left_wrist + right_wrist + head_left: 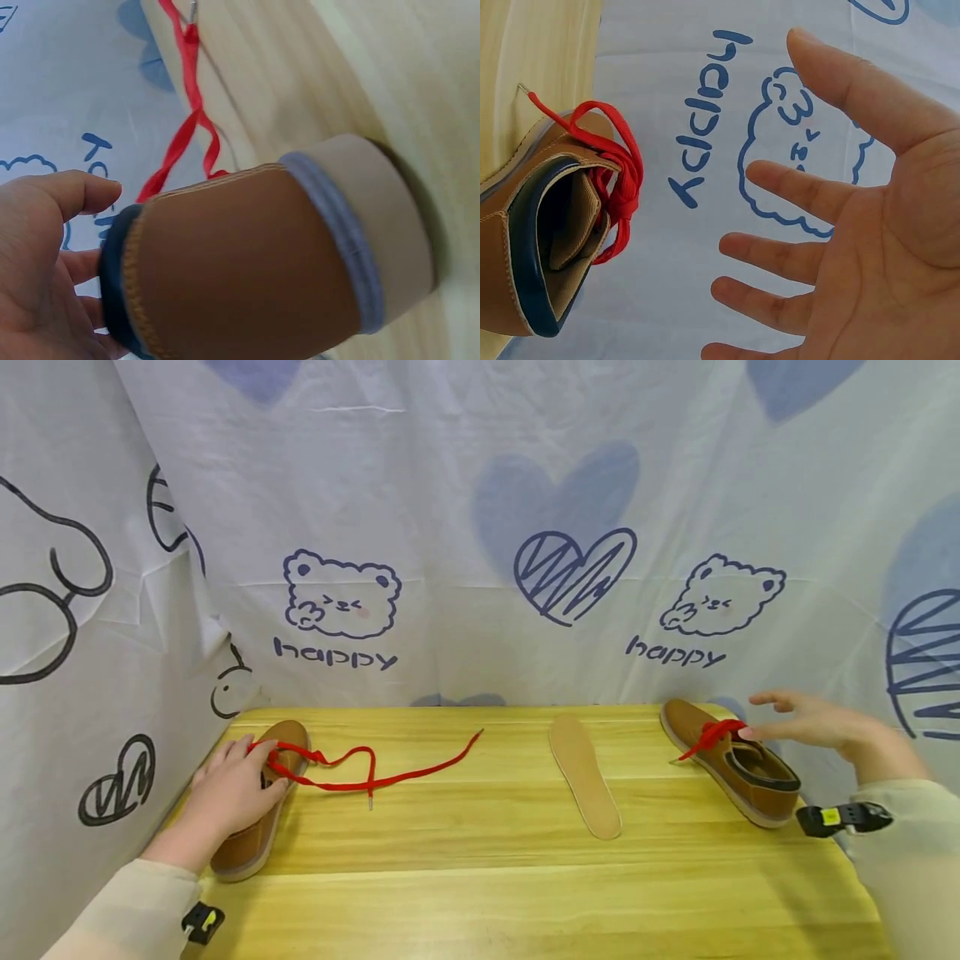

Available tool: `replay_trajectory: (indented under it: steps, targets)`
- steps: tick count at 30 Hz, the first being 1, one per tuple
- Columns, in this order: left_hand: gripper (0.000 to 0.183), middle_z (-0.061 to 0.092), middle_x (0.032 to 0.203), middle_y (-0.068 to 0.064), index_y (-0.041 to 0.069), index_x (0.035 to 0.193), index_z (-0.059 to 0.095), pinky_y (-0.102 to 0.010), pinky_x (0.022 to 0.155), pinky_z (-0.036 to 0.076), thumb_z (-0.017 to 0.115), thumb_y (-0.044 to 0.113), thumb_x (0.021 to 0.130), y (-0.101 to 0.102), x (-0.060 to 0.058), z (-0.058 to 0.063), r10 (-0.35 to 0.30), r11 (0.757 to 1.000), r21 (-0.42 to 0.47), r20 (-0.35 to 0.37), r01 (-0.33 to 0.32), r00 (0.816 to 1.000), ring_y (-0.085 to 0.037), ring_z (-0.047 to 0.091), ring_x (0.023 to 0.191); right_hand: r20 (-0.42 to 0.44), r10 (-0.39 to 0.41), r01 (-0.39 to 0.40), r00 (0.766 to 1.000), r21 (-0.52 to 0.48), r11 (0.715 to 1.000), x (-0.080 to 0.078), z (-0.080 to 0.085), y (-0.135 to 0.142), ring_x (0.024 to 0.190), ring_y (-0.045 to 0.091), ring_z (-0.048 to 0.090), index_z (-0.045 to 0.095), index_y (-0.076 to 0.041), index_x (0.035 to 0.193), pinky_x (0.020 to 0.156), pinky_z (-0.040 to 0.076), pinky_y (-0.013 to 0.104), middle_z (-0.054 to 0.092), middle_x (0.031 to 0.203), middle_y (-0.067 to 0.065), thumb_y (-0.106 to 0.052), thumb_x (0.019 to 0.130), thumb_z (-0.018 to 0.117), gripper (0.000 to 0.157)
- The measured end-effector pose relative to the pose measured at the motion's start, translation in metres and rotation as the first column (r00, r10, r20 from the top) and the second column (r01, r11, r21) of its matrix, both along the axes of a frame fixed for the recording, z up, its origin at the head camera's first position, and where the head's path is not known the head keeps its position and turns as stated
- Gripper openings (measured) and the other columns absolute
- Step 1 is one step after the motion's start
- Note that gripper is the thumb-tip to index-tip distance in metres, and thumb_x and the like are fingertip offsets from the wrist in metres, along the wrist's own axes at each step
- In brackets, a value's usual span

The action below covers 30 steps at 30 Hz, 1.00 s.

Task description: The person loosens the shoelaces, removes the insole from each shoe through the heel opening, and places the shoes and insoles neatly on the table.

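Observation:
At the left of the head view a brown shoe [247, 850] lies on the table, its long red shoelace [405, 777] trailing loose to the right. My left hand [234, 785] rests over that shoe's upper, palm down. The left wrist view shows the heel [240, 262] close up, with the thumb apart from it and the other fingers partly hidden behind the dark collar. On the right stands a second brown shoe [750, 777], its red shoelace [622, 195] tied. My right hand [817, 727] hovers just beside and above it, fingers spread and holding nothing.
A tan insole [585, 777] lies flat on the wooden table [450, 893], nearer the right shoe. White cloth [450, 510] printed with hearts and bears hangs behind the table and along its left side.

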<state>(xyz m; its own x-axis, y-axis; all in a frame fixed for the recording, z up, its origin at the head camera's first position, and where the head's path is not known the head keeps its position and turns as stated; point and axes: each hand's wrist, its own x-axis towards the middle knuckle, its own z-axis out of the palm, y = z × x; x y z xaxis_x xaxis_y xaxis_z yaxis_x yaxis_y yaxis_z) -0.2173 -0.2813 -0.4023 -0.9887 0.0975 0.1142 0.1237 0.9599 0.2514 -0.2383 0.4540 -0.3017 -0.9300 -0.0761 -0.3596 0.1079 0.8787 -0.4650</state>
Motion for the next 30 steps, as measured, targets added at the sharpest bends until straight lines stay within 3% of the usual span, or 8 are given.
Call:
replay_trajectory:
  steps: [7, 14, 30]
  targets:
    - [0.063, 0.037, 0.144, -0.039, -0.005, 0.142, 0.048, -0.078, 0.097, 0.027, 0.064, 0.03, 0.092, 0.009, -0.002, 0.015, -0.029, 0.999, -0.02, -0.064, 0.028, 0.998, -0.061, 0.032, 0.129, -0.017, -0.006, 0.006, 1.0, 0.004, 1.0, -0.002, -0.003, -0.002, 0.126, 0.069, 0.019, 0.02, 0.007, 0.152, 0.094, 0.025, 0.081, 0.008, 0.146, 0.05, -0.054, 0.091, 0.066, 0.098]
    - [0.054, 0.048, 0.14, -0.034, -0.005, 0.136, 0.054, -0.07, 0.103, 0.032, 0.064, 0.027, 0.093, 0.025, -0.002, 0.025, -0.086, 0.996, -0.023, -0.119, 0.084, 0.989, -0.055, 0.04, 0.127, -0.018, -0.013, 0.013, 1.0, 0.001, 1.0, -0.005, -0.008, 0.0, 0.126, 0.068, 0.021, 0.02, 0.008, 0.152, 0.094, 0.026, 0.08, 0.01, 0.145, 0.051, -0.054, 0.09, 0.067, 0.099]
    - [0.053, 0.052, 0.14, -0.027, -0.003, 0.139, 0.053, -0.064, 0.107, 0.033, 0.065, 0.024, 0.094, 0.051, -0.003, 0.019, -0.182, 0.982, 0.033, -0.127, 0.187, 0.975, -0.049, 0.042, 0.131, -0.034, -0.058, 0.059, 0.998, 0.017, 0.998, -0.018, -0.038, 0.009, 0.125, 0.067, 0.023, 0.018, 0.011, 0.15, 0.096, 0.027, 0.079, 0.013, 0.144, 0.051, -0.057, 0.089, 0.068, 0.104]
